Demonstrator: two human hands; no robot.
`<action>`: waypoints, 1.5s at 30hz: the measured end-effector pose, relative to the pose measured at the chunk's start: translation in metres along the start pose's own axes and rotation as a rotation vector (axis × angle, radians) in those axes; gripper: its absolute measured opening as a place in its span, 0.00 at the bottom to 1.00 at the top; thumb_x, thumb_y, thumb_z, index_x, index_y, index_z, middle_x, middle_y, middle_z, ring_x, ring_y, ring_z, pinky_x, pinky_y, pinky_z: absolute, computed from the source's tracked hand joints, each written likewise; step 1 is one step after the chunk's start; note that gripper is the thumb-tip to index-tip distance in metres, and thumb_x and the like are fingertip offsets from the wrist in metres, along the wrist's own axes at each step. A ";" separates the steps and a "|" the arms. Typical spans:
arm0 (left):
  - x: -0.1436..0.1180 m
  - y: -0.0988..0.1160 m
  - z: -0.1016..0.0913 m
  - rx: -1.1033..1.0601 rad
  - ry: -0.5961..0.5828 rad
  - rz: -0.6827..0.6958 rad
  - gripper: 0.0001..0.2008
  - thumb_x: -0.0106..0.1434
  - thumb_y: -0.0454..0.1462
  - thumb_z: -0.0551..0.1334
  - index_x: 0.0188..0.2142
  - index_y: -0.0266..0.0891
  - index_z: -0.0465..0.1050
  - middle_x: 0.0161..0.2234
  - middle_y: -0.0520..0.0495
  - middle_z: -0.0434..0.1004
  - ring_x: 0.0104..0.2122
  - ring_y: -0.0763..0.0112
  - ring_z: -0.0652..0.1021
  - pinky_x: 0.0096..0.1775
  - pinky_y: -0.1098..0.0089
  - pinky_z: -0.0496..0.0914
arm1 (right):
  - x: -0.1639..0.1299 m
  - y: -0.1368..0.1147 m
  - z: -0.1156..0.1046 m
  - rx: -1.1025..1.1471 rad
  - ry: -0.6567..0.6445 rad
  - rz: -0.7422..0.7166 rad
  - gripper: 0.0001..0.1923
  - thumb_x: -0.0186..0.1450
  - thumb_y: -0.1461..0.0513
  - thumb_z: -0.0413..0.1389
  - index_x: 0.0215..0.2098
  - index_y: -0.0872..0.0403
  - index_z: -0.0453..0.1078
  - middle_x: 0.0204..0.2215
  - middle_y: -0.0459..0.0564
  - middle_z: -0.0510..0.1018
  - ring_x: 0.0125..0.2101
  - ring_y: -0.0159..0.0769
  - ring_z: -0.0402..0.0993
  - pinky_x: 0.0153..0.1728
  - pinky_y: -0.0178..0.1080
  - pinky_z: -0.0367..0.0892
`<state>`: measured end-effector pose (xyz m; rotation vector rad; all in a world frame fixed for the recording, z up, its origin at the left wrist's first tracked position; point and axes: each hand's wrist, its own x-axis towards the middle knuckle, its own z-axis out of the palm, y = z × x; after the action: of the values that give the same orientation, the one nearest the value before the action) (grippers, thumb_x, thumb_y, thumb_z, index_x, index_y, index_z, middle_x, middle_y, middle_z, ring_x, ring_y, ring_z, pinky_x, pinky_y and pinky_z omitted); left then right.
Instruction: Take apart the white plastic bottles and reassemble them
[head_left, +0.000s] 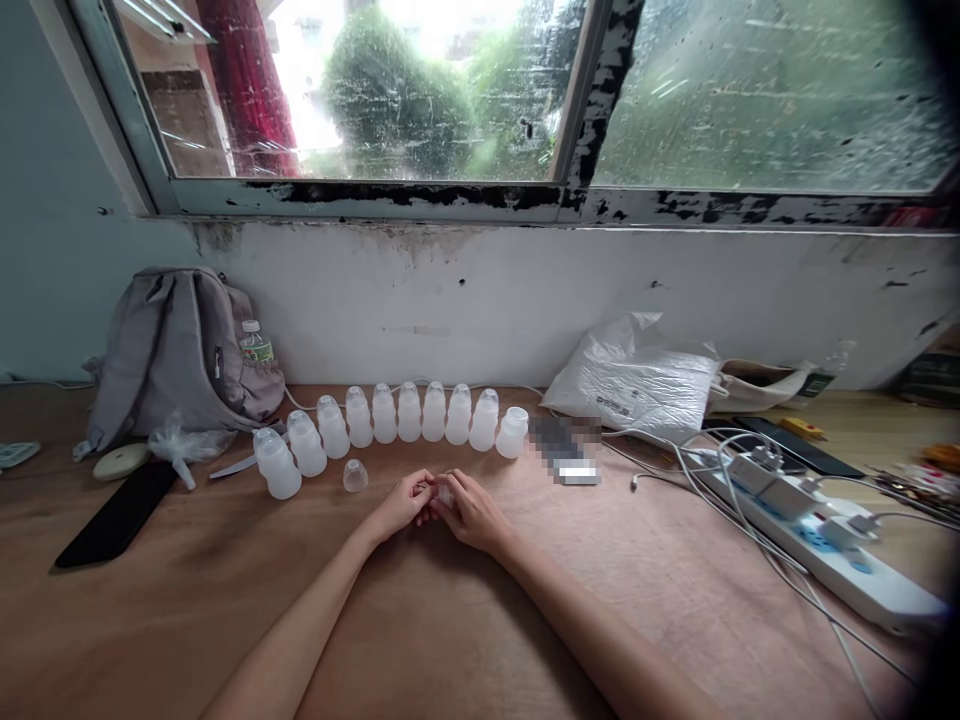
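My left hand point(412, 502) and my right hand point(465, 510) meet over the middle of the table, fingers closed together. Between them shows a bit of a small translucent piece point(445, 494), mostly covered by the fingers, so its kind is unclear. Beyond the hands, several frosted baby bottles with clear caps point(409, 412) stand upright in a curved row. At the row's right end, one baby bottle point(513, 433) has no domed cap on it. A clear domed bottle cap point(355, 476) rests on the table to the left of my hands.
On the left are a grey backpack point(172, 350), a black flat case point(116, 515) and a crumpled plastic bag point(187, 442). A blurred-out object point(566, 450), a silver mailing bag point(630, 375) and a white power strip point(825, 540) with tangled cables occupy the right. A wall with windows stands behind.
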<state>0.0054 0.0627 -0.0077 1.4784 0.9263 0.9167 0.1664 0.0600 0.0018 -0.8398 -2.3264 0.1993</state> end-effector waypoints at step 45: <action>0.007 -0.011 0.000 0.531 0.457 0.126 0.13 0.52 0.33 0.57 0.39 0.38 0.71 0.27 0.49 0.72 0.24 0.74 0.70 0.32 0.71 0.66 | 0.037 0.051 -0.038 -0.533 0.470 0.397 0.28 0.58 0.64 0.46 0.56 0.54 0.48 0.55 0.58 0.54 0.56 0.50 0.46 0.51 0.57 0.46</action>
<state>0.0074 0.0703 -0.0188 1.8227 1.5106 1.1892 0.1952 0.1200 0.0335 -1.4317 -1.7643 -0.4316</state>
